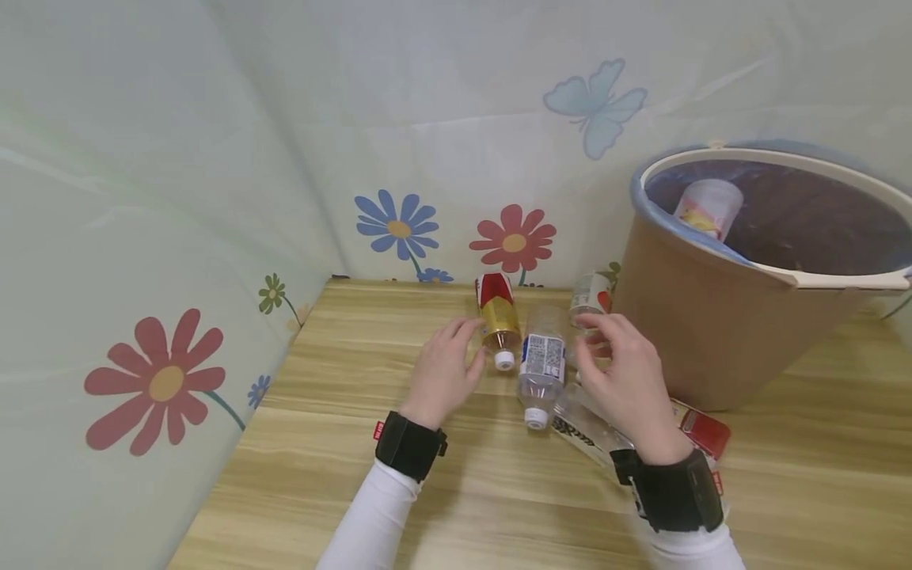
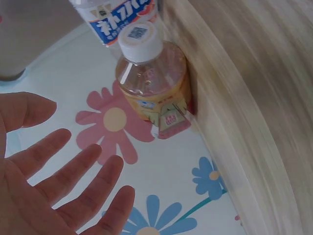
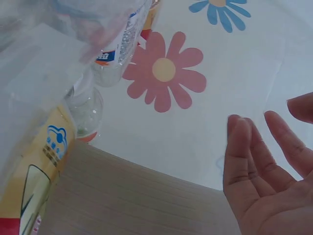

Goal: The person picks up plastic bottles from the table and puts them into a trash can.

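Note:
My left hand (image 1: 445,368) hovers just left of a capped plastic bottle (image 1: 501,321) with a gold and red label. In the left wrist view, the fingers (image 2: 90,196) are spread and apart from that bottle (image 2: 156,88). To its right lies a clear bottle (image 1: 543,364) with a white and blue label. My right hand (image 1: 630,380) is raised with loosely bent fingers; the right wrist view shows nothing held in this hand (image 3: 269,181). Partly hidden behind its fingers is a clear container (image 1: 591,294) with a red mark. Another clear bottle (image 1: 584,419) lies below the hand.
A tall brown bin (image 1: 712,340) with a bluish liner stands at the right; a clear cup (image 1: 708,207) sits inside near its rim. A red package (image 1: 704,431) lies by the bin's base. Flower-printed sheeting (image 1: 306,142) borders the wooden table (image 1: 342,356).

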Available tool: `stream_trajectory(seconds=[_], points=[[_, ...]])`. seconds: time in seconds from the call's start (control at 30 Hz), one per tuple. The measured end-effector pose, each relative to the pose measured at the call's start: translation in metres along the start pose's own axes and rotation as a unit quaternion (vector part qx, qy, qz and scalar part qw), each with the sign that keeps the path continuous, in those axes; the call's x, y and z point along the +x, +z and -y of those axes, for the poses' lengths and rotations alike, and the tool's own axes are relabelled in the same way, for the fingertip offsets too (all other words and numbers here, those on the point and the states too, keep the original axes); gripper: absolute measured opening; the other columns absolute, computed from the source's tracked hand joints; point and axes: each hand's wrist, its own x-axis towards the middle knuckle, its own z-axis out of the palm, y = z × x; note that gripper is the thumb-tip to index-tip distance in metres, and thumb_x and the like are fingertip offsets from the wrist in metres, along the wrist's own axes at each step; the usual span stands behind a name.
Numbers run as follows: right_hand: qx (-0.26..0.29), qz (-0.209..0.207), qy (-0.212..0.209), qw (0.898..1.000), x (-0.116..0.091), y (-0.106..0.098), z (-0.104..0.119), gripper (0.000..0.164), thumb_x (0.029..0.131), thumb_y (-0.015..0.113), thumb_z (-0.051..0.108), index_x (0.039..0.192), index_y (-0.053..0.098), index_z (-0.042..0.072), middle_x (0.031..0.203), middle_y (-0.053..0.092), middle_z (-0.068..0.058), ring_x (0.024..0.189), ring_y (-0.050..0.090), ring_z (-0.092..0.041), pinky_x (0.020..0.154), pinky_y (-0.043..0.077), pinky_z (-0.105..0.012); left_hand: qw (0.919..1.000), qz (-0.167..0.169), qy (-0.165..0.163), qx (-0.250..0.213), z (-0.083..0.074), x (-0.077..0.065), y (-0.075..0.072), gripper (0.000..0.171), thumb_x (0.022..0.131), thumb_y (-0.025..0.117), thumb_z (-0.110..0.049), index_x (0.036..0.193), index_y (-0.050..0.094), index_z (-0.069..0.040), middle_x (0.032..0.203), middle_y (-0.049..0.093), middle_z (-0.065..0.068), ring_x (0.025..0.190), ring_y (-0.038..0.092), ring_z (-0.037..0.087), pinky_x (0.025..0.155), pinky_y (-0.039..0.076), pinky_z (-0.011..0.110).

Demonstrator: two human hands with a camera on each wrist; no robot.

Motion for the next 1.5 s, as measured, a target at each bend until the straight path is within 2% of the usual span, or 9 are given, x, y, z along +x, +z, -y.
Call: stream_trajectory(seconds=[0.1,0.27,0.5,0.8,1.0,1.13,1.3,1.5], points=[[-0.005,0.012,0.008,1.0,-0.001,0.002,-0.002,0.029,0.095,0.062,0.008,0.122,0.065,0.001,0.116,0.067,-0.018,0.096,0.066,-0.033,0.082,0.059,-0.056,0.9999,0.008,-0.007,0.008,0.002,0.0,0.003,0.046,0.098,0.064,-0.022,0.142,0.054,-0.014,0.143,0.059,0.01,0.129,0.059,0.031,0.109,0.05,0.048],[-0.014,0.038,0.021,0.999,-0.001,0.003,-0.005,0.034,0.096,0.062,0.014,0.127,0.063,0.002,0.121,0.065,-0.021,0.1,0.065,-0.036,0.085,0.058,-0.056,0.9998,0.012,-0.016,0.003,0.006,0.002,0.008,0.047,0.098,0.063,-0.022,0.143,0.053,-0.014,0.143,0.058,0.011,0.128,0.06,0.033,0.108,0.05,0.049],[-0.009,0.04,0.021,0.999,-0.002,0.002,-0.003,0.034,0.096,0.063,0.015,0.127,0.063,0.002,0.122,0.065,-0.021,0.1,0.066,-0.036,0.085,0.058,-0.056,0.999,0.012,-0.041,-0.015,0.011,0.009,0.013,0.048,0.099,0.061,-0.024,0.145,0.052,-0.013,0.145,0.056,0.012,0.131,0.057,0.034,0.11,0.048,0.05],[-0.006,0.037,0.023,0.999,0.0,-0.004,-0.003,0.033,0.096,0.062,0.015,0.126,0.064,0.003,0.122,0.065,-0.02,0.101,0.067,-0.036,0.086,0.058,-0.057,0.9983,0.013,-0.056,-0.002,0.001,0.036,0.028,0.052,0.099,0.06,-0.032,0.146,0.052,-0.011,0.15,0.051,0.016,0.131,0.056,0.039,0.11,0.048,0.051],[-0.005,0.042,0.035,0.999,0.0,-0.007,-0.005,0.032,0.097,0.061,0.016,0.127,0.063,0.004,0.124,0.065,-0.018,0.104,0.066,-0.035,0.088,0.058,-0.056,0.9952,0.051,-0.083,0.001,-0.009,0.054,0.039,0.055,0.098,0.061,-0.037,0.148,0.049,-0.019,0.157,0.042,0.014,0.13,0.054,0.039,0.104,0.051,0.054],[-0.002,0.043,0.034,0.998,0.001,-0.005,-0.005,0.032,0.097,0.061,0.016,0.127,0.063,0.005,0.125,0.065,-0.018,0.103,0.066,-0.035,0.088,0.058,-0.055,0.9943,0.065,-0.084,0.0,-0.011,0.061,0.045,0.054,0.098,0.06,-0.037,0.149,0.049,-0.022,0.162,0.034,0.014,0.134,0.05,0.043,0.103,0.051,0.058],[0.001,0.047,0.034,0.998,0.002,-0.006,-0.005,0.032,0.097,0.061,0.016,0.127,0.063,0.005,0.125,0.065,-0.018,0.104,0.066,-0.034,0.089,0.058,-0.055,0.9938,0.073,-0.083,-0.003,-0.009,0.065,0.05,0.054,0.099,0.06,-0.037,0.15,0.049,-0.023,0.165,0.028,0.014,0.137,0.046,0.048,0.106,0.048,0.061],[-0.004,0.054,0.038,0.998,0.002,-0.007,-0.006,0.033,0.098,0.061,0.018,0.128,0.063,0.004,0.126,0.064,-0.018,0.105,0.066,-0.035,0.089,0.058,-0.055,0.9926,0.094,-0.076,0.002,-0.007,0.065,0.052,0.052,0.098,0.063,-0.038,0.147,0.054,-0.025,0.165,0.028,0.013,0.136,0.047,0.047,0.107,0.048,0.059]])
